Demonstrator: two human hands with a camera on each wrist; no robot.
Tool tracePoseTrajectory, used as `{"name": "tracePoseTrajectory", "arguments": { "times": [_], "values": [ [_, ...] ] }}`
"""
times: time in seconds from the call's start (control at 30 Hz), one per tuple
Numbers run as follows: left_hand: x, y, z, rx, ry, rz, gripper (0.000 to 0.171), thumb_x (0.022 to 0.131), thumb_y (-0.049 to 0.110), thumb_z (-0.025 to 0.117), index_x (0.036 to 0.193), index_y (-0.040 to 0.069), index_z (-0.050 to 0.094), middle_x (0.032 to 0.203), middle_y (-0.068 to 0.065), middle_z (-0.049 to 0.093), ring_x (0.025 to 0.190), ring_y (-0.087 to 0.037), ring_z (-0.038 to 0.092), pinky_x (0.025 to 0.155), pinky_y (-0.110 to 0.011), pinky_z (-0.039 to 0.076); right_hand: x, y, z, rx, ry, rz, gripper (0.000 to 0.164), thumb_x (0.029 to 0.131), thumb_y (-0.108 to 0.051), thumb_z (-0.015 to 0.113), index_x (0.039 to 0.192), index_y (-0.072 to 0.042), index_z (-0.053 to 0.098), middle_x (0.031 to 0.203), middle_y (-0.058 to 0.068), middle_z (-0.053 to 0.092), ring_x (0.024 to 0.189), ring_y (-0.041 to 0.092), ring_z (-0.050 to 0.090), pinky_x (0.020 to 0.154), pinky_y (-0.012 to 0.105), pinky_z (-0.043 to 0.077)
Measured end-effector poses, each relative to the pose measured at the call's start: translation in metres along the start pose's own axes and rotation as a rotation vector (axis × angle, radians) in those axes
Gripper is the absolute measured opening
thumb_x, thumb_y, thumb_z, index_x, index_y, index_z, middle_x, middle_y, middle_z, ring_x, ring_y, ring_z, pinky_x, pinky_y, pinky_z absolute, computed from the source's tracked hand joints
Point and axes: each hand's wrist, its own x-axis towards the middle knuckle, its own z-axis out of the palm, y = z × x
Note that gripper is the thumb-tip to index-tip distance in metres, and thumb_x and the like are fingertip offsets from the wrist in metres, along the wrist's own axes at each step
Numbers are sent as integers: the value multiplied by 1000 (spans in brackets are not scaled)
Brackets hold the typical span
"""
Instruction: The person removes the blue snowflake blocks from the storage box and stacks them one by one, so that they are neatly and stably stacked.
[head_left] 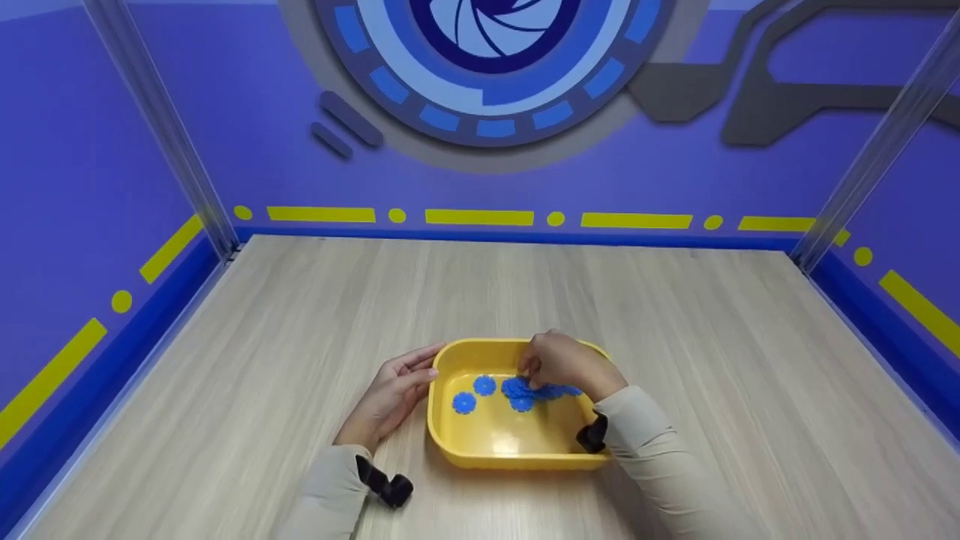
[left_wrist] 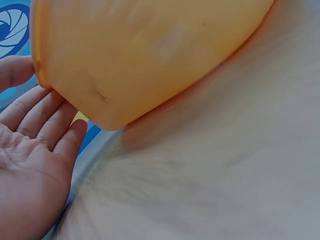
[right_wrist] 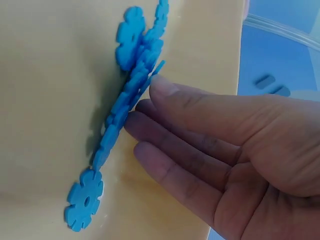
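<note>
A yellow plastic tub point(head_left: 517, 462) stands near the front of the table, with several blue notched plastic discs inside. At its left side my left hand point(head_left: 390, 396) grips the rim, thumb on top and the other fingers outside the wall. Over the right part of the tub, my right hand point(head_left: 574, 364) reaches down to a heap of overlapping blue discs point(right_wrist: 122, 102). Its thumb tip pinches at the edge of one disc; the index fingertip is hidden in the right wrist view. Two loose discs point(head_left: 464, 403) lie on the tub floor to the left.
The light wood table point(head_left: 300, 315) spreads around the tub. Blue and purple panels point(head_left: 480, 187) with yellow dashes enclose its back and sides. Black camera mounts point(head_left: 390, 487) sit on both wrists, the right one over the tub's front right corner.
</note>
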Motion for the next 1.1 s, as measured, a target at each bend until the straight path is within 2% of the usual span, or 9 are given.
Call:
{"name": "tracePoseTrajectory", "arguments": {
  "times": [0.13,0.3,0.47,0.7,0.9,1.1],
  "values": [
    [0,0,0,0,2,-3,62,89,1,60,144,-10,33,143,-18,49,120,-15,57,102,-30,48,-1,-3,3,-9,-2,39,22,74,0,78,95,-5,76,90,4,72,86,18,59,83,36,55],
    [1,0,0,3,-3,5,62,89,0,60,143,-11,33,142,-18,50,120,-16,57,102,-31,49,-2,-6,4,-29,-7,31,22,75,2,77,97,-3,76,91,6,72,90,20,57,87,39,53],
    [0,1,0,5,-2,5,61,89,1,60,143,-9,35,141,-16,51,121,-17,57,102,-31,49,-3,-6,5,-40,1,9,20,73,3,78,92,-4,76,85,4,71,83,17,58,81,37,55],
    [-2,0,-1,15,-21,14,62,90,4,60,144,-10,32,143,-16,49,122,-16,56,102,-30,48,-3,-6,6,-74,-10,15,19,72,1,80,88,-6,71,80,2,64,76,15,50,75,34,54],
    [-2,0,0,4,-15,9,62,90,3,60,144,-10,32,144,-17,47,123,-16,55,103,-30,48,-5,-3,3,-108,6,-53,18,71,0,80,82,-9,68,76,-2,60,73,14,48,69,31,50],
    [-2,1,0,14,-11,4,60,90,3,60,143,-10,34,143,-17,48,124,-19,55,102,-31,48,-8,2,-4,-71,6,-107,16,71,3,77,79,-8,69,73,-2,62,66,11,48,61,26,46]
  ]
}}
